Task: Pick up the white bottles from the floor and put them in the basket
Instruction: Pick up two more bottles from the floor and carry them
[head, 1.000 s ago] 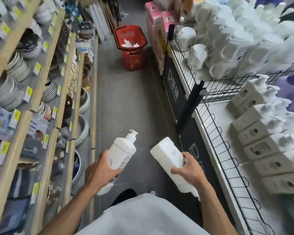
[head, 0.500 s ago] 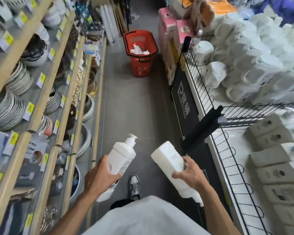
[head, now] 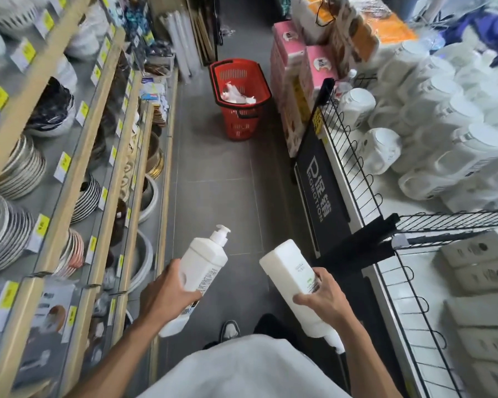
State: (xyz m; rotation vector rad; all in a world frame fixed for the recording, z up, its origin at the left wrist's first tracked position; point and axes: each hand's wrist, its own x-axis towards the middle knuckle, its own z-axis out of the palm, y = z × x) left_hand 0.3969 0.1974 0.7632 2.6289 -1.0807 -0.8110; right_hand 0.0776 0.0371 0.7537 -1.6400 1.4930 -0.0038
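I hold one white bottle in each hand, low in the head view. My left hand (head: 167,294) grips a white pump bottle (head: 202,262) with its pump pointing up and away. My right hand (head: 322,300) grips a second white bottle (head: 288,268) upside down, its flat base raised and its pump end down by my wrist. Far ahead on the grey floor stands a red plastic basket (head: 259,84) with white bottles (head: 236,94) lying inside it.
A narrow shop aisle of grey tiles (head: 222,179) runs to the basket. Wooden shelves of plates and bowls (head: 20,168) line the left. A wire-fenced display (head: 354,168) with white kettles and boxes lines the right. Pink boxes (head: 293,58) stand beside the basket.
The basket has come closer in view and the shelves have slid past as I walk down the aisle. Both hands keep the same grip on their bottles.
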